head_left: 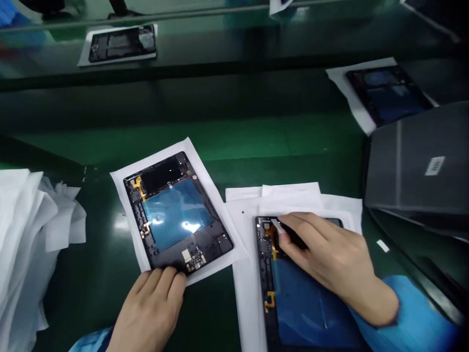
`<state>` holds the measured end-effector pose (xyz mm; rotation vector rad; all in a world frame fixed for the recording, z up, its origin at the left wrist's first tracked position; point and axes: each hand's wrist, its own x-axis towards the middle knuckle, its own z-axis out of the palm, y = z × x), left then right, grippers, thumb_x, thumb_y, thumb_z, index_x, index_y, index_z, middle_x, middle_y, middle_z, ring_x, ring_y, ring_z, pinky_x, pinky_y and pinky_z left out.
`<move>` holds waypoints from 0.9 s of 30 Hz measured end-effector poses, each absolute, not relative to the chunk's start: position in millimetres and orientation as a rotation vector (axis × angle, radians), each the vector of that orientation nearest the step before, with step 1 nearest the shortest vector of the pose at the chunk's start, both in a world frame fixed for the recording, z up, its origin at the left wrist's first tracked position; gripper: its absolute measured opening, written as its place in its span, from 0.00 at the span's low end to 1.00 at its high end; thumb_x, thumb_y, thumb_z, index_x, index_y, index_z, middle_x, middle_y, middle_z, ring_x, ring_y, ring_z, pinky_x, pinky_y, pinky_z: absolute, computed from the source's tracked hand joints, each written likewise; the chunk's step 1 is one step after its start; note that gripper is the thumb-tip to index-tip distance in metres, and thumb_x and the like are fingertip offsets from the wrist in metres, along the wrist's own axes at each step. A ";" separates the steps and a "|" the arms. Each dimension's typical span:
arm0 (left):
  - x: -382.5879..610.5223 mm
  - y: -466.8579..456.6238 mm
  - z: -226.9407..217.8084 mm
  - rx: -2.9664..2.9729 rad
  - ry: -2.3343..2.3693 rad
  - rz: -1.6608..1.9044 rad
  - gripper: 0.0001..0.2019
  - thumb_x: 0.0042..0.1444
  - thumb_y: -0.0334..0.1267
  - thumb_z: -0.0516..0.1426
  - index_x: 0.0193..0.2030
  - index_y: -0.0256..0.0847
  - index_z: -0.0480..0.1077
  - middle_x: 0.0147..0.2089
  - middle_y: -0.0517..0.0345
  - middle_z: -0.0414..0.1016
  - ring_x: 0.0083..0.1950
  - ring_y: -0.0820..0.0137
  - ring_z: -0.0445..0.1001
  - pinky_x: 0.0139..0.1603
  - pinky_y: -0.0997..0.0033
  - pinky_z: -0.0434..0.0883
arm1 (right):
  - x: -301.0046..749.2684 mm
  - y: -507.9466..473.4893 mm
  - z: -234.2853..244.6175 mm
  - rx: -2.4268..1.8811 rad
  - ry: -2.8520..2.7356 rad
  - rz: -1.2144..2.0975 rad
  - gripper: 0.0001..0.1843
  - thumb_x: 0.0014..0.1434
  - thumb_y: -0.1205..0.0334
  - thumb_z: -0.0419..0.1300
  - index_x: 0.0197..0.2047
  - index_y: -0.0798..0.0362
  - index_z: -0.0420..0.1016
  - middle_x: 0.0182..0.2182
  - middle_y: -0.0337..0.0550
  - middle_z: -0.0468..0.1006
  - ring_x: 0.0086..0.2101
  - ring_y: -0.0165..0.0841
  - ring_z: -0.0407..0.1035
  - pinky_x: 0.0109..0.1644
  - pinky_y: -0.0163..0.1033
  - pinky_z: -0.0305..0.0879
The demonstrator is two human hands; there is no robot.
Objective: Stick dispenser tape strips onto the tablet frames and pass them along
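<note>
Right hand [328, 254] pinching pale strip [278, 226], left hand [154, 303] curled at glossy rectangular tablet [178, 214], grip unclear

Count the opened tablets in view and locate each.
4: center tablet by the left hand; lower-right tablet partly under the right hand; upper-left tablet; upper-right tablet. Others may be hidden.

Passable green bench [99, 210] between paper stack [18, 244] and left tablet [178, 212], dark case [410, 166] blocking right
</note>
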<state>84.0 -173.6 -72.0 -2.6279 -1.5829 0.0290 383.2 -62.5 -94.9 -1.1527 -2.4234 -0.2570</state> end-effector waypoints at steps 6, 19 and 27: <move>81.6 -177.2 -74.3 -2.643 -1.591 0.040 0.14 0.58 0.18 0.46 0.40 0.39 0.64 0.34 0.55 0.71 0.31 0.62 0.71 0.40 0.58 0.64 | 381.2 -61.2 -94.7 -1.153 -2.475 -0.324 0.04 0.64 0.67 0.63 0.43 0.55 0.76 0.37 0.39 0.81 0.31 0.29 0.73 0.32 0.37 0.61; 104.8 -173.2 -27.9 -2.433 -1.681 -0.312 0.06 0.67 0.30 0.48 0.41 0.42 0.64 0.33 0.59 0.73 0.30 0.67 0.73 0.34 0.67 0.68 | 373.0 -61.8 -84.4 -1.142 -2.769 -0.198 0.10 0.60 0.75 0.55 0.36 0.56 0.78 0.40 0.49 0.78 0.32 0.35 0.69 0.26 0.40 0.59; 160.9 -193.7 13.3 -2.432 -1.547 -0.629 0.06 0.65 0.30 0.50 0.36 0.43 0.62 0.27 0.62 0.69 0.25 0.71 0.70 0.28 0.70 0.65 | 417.4 -115.6 -78.2 -0.971 -2.557 0.112 0.25 0.63 0.66 0.53 0.62 0.49 0.71 0.51 0.46 0.80 0.44 0.40 0.76 0.43 0.39 0.77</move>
